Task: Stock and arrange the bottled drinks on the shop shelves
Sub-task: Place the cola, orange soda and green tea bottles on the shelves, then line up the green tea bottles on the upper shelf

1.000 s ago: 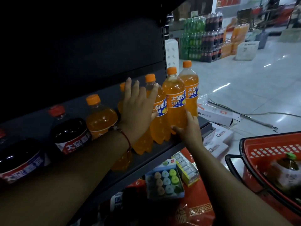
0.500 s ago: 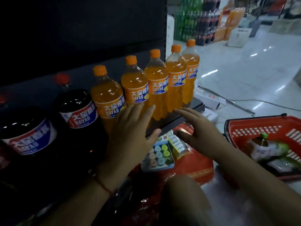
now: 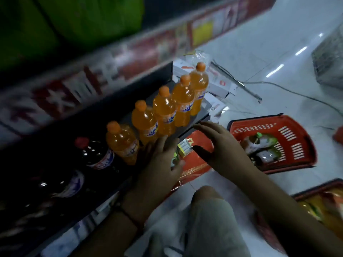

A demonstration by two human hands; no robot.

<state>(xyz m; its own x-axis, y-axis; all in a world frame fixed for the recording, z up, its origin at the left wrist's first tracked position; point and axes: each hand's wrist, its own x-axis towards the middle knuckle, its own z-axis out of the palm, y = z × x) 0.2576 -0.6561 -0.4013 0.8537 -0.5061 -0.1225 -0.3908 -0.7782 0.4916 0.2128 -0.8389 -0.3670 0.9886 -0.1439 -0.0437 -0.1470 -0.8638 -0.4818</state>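
A: Five orange bottles stand in a row at the shelf edge; both hands are off them now.
B: Left hand and right hand, fingers spread, hold nothing. That row looks finished.

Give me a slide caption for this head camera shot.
Both open hands hover beside five orange soda bottles on the shelf.

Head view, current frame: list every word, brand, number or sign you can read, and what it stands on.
None can be read in this frame.
Orange soda bottles: blue label bands, lettering blurred.
Dark soda bottles: red and blue labels, blurred.
Red and white banner above the shelf: large characters, smeared by motion.
Bottles in the red basket: labels too small.
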